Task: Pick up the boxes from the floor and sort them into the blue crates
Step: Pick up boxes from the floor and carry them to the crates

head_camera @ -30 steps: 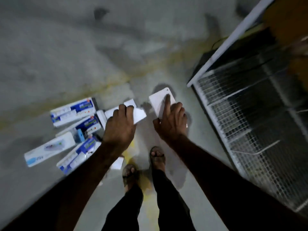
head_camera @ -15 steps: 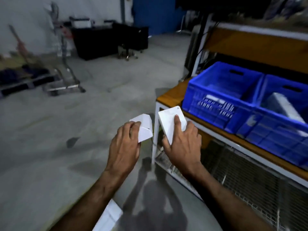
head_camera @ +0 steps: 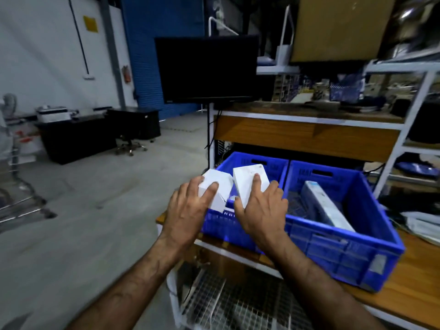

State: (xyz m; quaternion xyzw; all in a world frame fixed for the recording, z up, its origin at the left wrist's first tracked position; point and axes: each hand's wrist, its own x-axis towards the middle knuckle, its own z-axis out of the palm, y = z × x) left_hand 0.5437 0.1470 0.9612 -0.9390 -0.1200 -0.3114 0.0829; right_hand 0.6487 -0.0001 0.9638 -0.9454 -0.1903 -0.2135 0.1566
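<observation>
The left hand (head_camera: 190, 210) grips a small white cardboard box (head_camera: 217, 192), fingers curled over its top and near face, and holds it just above the near-left corner of the left blue plastic crate (head_camera: 238, 225). The right hand (head_camera: 262, 210) grips a second, flatter white cardboard box (head_camera: 250, 184), index finger laid straight along its face and thumb at its lower edge, over that same crate's interior.

Half a second ago both boxes were short of the white-framed wooden shelf (head_camera: 404, 291), at its corner post; now they hang over the crate, so the carry looks nearly finished and the release is probably next. A second ago the hands were at the floor, taking these boxes from among several blue-and-white cartons, which are out of view now. Those cartons suggest more trips remain.

The right blue plastic crate (head_camera: 345, 248), touching the left one, holds a long pale carton (head_camera: 326, 206) leaning on its floor, as it did half a second ago. What already lies in the left crate is mostly hidden behind the hands; I cannot tell its contents.
</observation>
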